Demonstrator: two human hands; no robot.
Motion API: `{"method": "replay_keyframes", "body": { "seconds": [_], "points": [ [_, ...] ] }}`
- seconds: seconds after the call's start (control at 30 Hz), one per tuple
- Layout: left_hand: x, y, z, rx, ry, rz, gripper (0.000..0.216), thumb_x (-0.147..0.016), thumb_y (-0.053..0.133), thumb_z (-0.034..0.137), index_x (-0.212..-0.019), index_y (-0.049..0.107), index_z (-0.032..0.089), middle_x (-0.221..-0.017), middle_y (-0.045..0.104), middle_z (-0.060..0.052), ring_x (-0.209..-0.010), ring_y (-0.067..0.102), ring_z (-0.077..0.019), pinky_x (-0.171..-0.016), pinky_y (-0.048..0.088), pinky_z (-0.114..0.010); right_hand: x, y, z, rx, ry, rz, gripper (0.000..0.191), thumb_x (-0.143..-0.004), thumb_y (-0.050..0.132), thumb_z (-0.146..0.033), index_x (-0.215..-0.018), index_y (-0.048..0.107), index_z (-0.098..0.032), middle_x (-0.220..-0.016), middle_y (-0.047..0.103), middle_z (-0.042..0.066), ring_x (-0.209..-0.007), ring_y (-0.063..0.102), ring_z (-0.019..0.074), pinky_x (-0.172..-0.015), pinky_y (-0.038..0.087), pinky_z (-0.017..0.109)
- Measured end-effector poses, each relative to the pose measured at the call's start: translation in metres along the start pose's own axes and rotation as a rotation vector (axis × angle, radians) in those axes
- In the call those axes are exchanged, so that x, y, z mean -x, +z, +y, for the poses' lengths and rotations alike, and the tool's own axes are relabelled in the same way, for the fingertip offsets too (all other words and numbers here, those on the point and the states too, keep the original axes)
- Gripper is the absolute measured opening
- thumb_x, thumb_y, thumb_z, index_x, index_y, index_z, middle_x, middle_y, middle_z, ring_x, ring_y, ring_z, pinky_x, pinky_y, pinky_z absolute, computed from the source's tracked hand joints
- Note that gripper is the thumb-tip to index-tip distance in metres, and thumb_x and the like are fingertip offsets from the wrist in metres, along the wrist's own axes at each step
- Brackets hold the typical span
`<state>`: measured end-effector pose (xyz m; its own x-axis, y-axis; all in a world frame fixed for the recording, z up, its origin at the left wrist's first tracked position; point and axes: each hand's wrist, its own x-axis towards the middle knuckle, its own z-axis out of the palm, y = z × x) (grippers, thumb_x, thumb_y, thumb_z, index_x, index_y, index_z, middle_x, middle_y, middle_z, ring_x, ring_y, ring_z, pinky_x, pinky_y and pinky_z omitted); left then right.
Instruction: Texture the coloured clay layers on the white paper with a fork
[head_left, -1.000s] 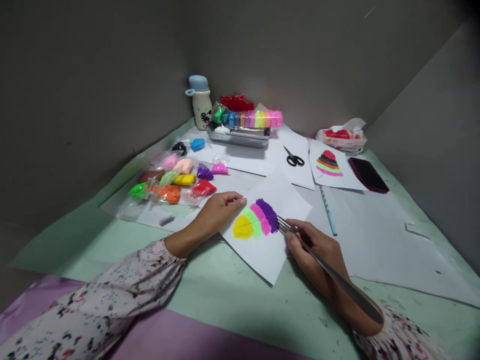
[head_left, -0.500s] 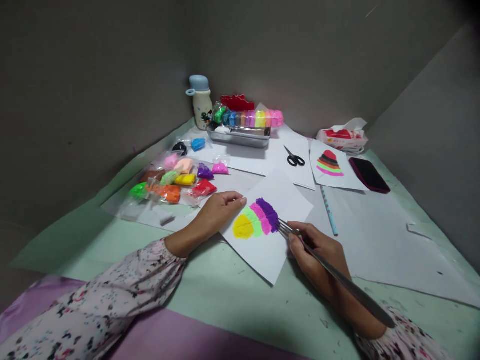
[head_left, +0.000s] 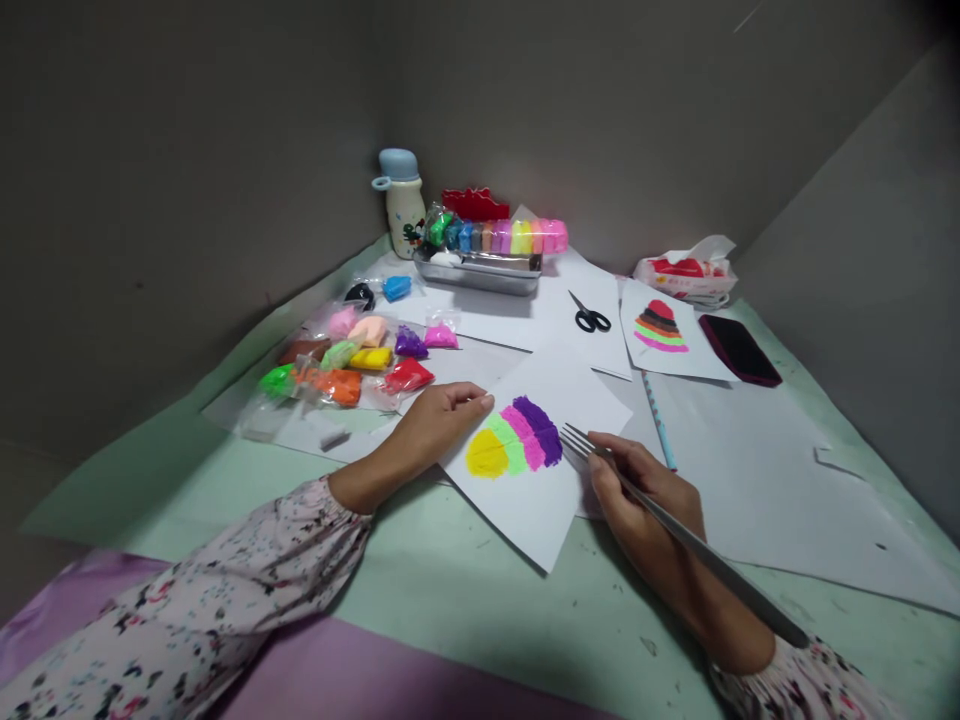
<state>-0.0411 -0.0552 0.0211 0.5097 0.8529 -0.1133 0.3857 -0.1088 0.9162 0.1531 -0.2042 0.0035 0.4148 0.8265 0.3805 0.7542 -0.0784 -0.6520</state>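
A white sheet [head_left: 551, 500] lies in front of me with bands of yellow, green, pink and purple clay [head_left: 517, 440] pressed onto it. My left hand [head_left: 439, 420] rests curled on the sheet's left edge, fingertips pressing the paper beside the yellow band. My right hand [head_left: 649, 500] is closed around a metal fork [head_left: 675, 535]. The fork's tines hover just right of the purple band, clear of the clay.
Several small bags of coloured clay [head_left: 352, 355] lie at the left. A metal tray [head_left: 480, 272] with more clay, a small bottle [head_left: 403, 203], scissors [head_left: 589, 315], a second clay picture [head_left: 660, 328], a dark phone [head_left: 739, 350], a tissue pack [head_left: 686, 270] and a pencil [head_left: 658, 420] sit further back.
The fork's tines have drawn back to the right, off the purple band's edge. My left hand has stayed in place on the paper.
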Motion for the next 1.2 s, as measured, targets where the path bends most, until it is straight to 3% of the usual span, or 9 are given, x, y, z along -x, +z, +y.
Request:
{"method": "replay_keyframes", "body": {
  "seconds": [0.17,0.33,1.2],
  "points": [
    [0.0001,-0.0001,0.0012,0.01,-0.011,-0.042,0.033,-0.078,0.055,0.048,-0.085,0.069,0.019,-0.079,0.068,-0.004,-0.07,0.058,-0.0175,-0.056,0.041,-0.026,-0.0011,0.0029,0.0039,0.0,-0.001,-0.036,0.028,-0.083,0.056,-0.029,-0.107,0.068,-0.022,-0.087,0.074,0.004,-0.074,0.068,0.0184,-0.07,0.054,0.028],
    [-0.0009,0.0012,-0.0009,-0.021,-0.017,0.014,0.034,-0.077,0.055,0.049,-0.084,0.069,0.019,-0.073,0.068,-0.003,-0.065,0.056,-0.0161,-0.054,0.038,-0.025,-0.0011,0.004,0.0054,0.002,-0.014,-0.049,0.028,-0.084,0.055,-0.029,-0.108,0.068,-0.022,-0.093,0.074,0.004,-0.079,0.069,0.0193,-0.074,0.054,0.031],
    [0.0007,-0.0004,0.0043,-0.033,-0.016,-0.027,0.033,-0.079,0.054,0.048,-0.085,0.069,0.02,-0.075,0.068,-0.002,-0.064,0.057,-0.0159,-0.054,0.039,-0.026,-0.0008,0.0014,0.0011,0.021,-0.03,-0.086,0.024,-0.083,0.054,-0.025,-0.102,0.069,-0.022,-0.079,0.072,0.002,-0.064,0.066,0.0161,-0.062,0.051,0.026]
  ]
}}
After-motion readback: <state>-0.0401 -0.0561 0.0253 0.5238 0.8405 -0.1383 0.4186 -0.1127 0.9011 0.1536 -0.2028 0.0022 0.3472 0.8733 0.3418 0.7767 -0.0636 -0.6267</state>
